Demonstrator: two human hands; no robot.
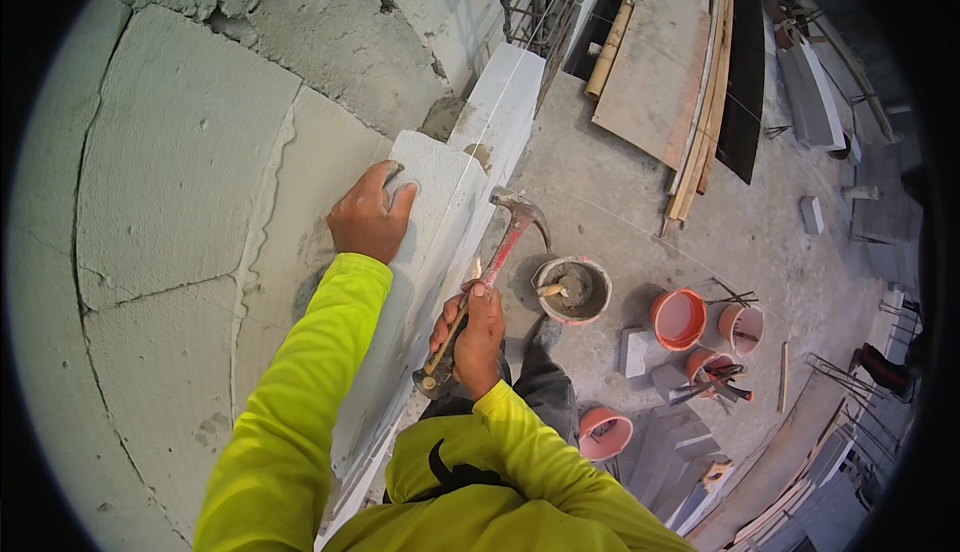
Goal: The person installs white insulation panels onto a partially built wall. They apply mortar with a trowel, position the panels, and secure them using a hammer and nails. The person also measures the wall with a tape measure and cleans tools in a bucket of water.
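Beside the wall (180,142), find the block (437,167), just right of the left hand (368,217) and partly under it, with the next block (515,102) beyond, toward the rebar (540,2); note the left hand with thumb and forefinger parted, pinching nothing visible; cannot tell how firmly, if at all, pressed down; note the right hand (478,340) wrapped tight round the handle of the hammer (508,245), well apart from the left, with the hammer's head just beside the block's outer edge and claw turned away.

For good hammer work here, apparently a matter of nudging the block true, spread the left palm flat and steady on top, with fingertips well back from any edge to be struck; tap lightly, in short strokes, for fear of chipping so chalky-looking a face; share the blows along the side rather than hitting one corner; sight along the string (510,82) after each tap, without shoving against it; check for rocking, and for a flush meeting with the next block; swing clear of the bucket (603,297) at the right, to avoid knocking it or the trowel (551,291) inside.
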